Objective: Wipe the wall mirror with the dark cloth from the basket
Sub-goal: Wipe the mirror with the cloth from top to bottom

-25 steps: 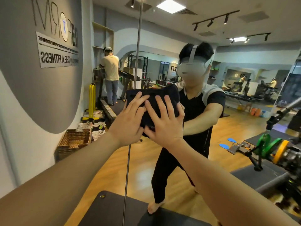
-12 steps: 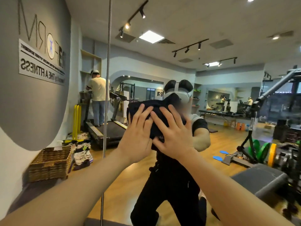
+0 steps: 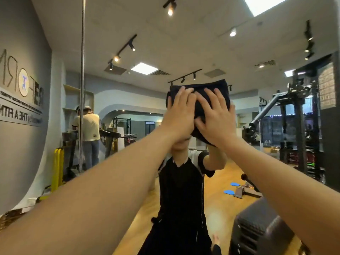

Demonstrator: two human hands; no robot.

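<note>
both hands press the dark cloth [image 3: 211, 89] flat against the wall mirror [image 3: 202, 43], which fills most of the view. the cloth is the fixed mark here: it sits high on the glass, and the reflection of the person stands directly below it. the left hand [image 3: 179, 115] covers the cloth's left half and the right hand [image 3: 215, 118] its right half, side by side and nearly touching at the middle. the fingers of both hands are spread apart and laid flat, tips pointing up toward the cloth's top edge, palms bearing on its lower part; they are pushing on the cloth rather than pinching it. the cloth is bunched into a pad that runs wider than tall, so its long axis lies left to right under the two hands. neither hand looks clearly nearer to it than the other, as both rest on it. far left of the cloth, a vertical mirror seam [image 3: 81, 85] runs floor to ceiling. judging from the task, wiping is under way, and the next stroke likely depends on keeping both palms over the pad so it slides as one piece across glass above or beside it.
</note>
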